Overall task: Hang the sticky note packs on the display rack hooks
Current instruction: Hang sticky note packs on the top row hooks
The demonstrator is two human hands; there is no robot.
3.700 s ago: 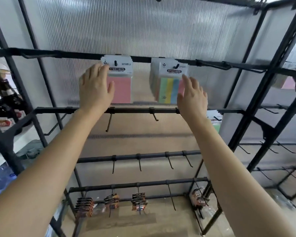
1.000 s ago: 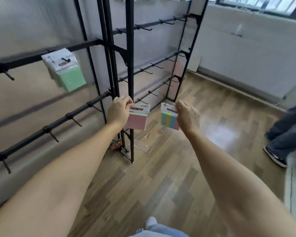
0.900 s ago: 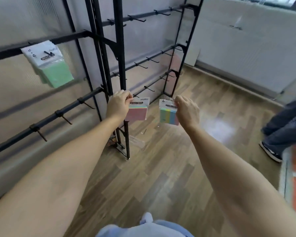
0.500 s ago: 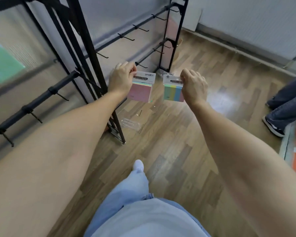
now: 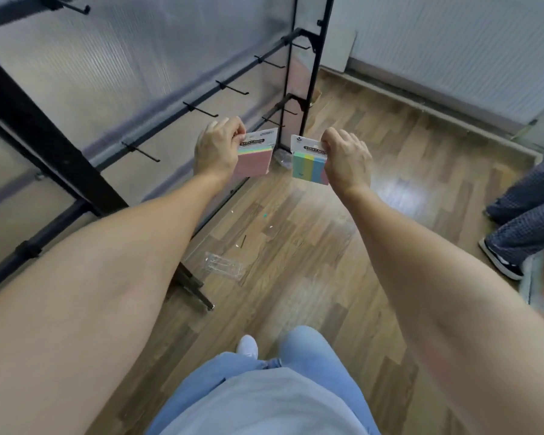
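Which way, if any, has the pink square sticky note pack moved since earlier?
Yes: the pink pack left its hook on the black metal display rack; the left hand now pinches it lower, near the end post.

Light blue jeans [image 5: 311, 356] are worn, with a pale grey-blue top [image 5: 258, 403] seen over them at the bottom edge of the view. A white shoe [image 5: 247, 346] is shown past the hem of one trouser leg. Both forearms are left bare down to the left hand [image 5: 215, 152] and the right hand [image 5: 347, 161].
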